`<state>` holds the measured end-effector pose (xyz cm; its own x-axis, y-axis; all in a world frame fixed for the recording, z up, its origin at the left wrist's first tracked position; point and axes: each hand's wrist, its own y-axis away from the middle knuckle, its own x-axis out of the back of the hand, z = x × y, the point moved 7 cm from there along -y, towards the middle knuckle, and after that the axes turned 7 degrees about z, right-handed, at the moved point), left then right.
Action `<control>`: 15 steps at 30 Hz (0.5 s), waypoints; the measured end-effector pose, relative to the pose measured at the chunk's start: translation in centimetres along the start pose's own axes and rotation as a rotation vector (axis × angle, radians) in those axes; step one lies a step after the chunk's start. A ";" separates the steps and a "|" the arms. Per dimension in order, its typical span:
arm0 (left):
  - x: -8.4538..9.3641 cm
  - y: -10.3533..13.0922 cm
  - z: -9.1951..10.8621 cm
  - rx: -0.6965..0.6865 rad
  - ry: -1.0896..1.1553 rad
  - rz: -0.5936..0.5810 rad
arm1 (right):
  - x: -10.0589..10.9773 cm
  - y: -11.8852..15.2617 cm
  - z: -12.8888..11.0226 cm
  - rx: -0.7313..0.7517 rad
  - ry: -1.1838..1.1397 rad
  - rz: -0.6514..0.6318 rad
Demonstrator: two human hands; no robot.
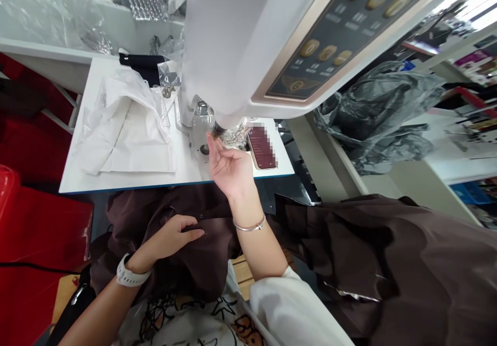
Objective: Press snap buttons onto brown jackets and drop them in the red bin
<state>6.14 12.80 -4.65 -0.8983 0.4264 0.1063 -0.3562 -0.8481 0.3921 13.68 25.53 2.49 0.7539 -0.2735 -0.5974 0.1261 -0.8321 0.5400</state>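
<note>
My left hand [176, 238] is closed on brown fabric [217, 232] in front of the table edge, the thumb lying over the cloth. Small dark dots, perhaps snaps or holes, show on that cloth near the thumb. My right hand [232, 170] is raised palm up at the white press machine [221, 41], its fingertips by the dark upper die [219, 129]. Those fingers are drawn together; what they hold, if anything, is too small to make out. Below the head, a clear guard [202, 123] stands left of my fingertips.
A phone [264, 147] lies right of the machine, beside a clear bag of small metal parts [236, 135]. White paper or cloth [132, 129] covers the table's left. More brown fabric [407, 263] spreads right. A red bin [39, 242] stands left, and dark plastic bags [380, 108] fill the right shelf.
</note>
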 end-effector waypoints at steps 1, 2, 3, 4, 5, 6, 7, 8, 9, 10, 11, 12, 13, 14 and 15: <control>0.1 -0.1 -0.1 0.007 0.004 -0.001 | 0.2 -0.3 -0.4 0.035 0.082 -0.035; 0.1 -0.1 -0.3 0.017 0.008 0.000 | 0.4 -0.6 -1.0 0.096 0.195 -0.072; 0.2 -0.2 -0.4 0.028 0.012 0.002 | 0.7 -1.1 -2.0 0.191 0.335 -0.095; 0.3 -0.3 -0.5 0.036 0.016 0.004 | 1.0 -1.6 -3.3 0.325 0.495 -0.093; 0.3 -0.5 -0.6 0.042 0.021 0.007 | 1.2 -2.1 -4.8 0.484 0.671 -0.068; 0.4 -0.6 -0.7 0.043 0.027 0.009 | 1.2 -2.5 -6.4 0.652 0.849 -0.025; 0.3 -0.7 -0.7 0.043 0.032 0.010 | 0.9 -3.0 -7.6 0.807 1.020 0.008; 0.2 -0.8 -0.8 0.039 0.035 0.010 | 0.3 -3.6 -8.5 0.926 1.173 0.020; 0.1 -0.8 -0.8 0.035 0.034 0.008 | -0.3 -4.3 -9.0 0.992 1.300 0.005; 0.0 -0.8 -0.8 0.032 0.030 0.008 | -0.8 -5.2 -9.1 1.009 1.386 -0.027; 0.0 -0.8 -0.8 0.031 0.024 0.011 | -1.2 -6.1 -9.1 0.995 1.420 -0.060; -0.1 -0.8 -0.9 0.031 0.018 0.016 | -1.5 -6.9 -9.0 0.971 1.406 -0.082; -0.1 -0.8 -0.9 0.034 0.015 0.021 | -1.7 -7.6 -9.0 0.946 1.356 -0.089; -0.1 -0.7 -1.0 0.038 0.013 0.025 | -1.7 -8.2 -9.0 0.930 1.283 -0.085; -0.1 -0.6 -1.1 0.044 0.015 0.027 | -1.7 -8.6 -9.1 0.922 1.206 -0.082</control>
<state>6.20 12.90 -5.90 -0.9113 0.3984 0.1036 -0.3205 -0.8446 0.4289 17.16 37.54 4.24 0.8831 -0.0475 0.4668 0.1020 -0.9517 -0.2897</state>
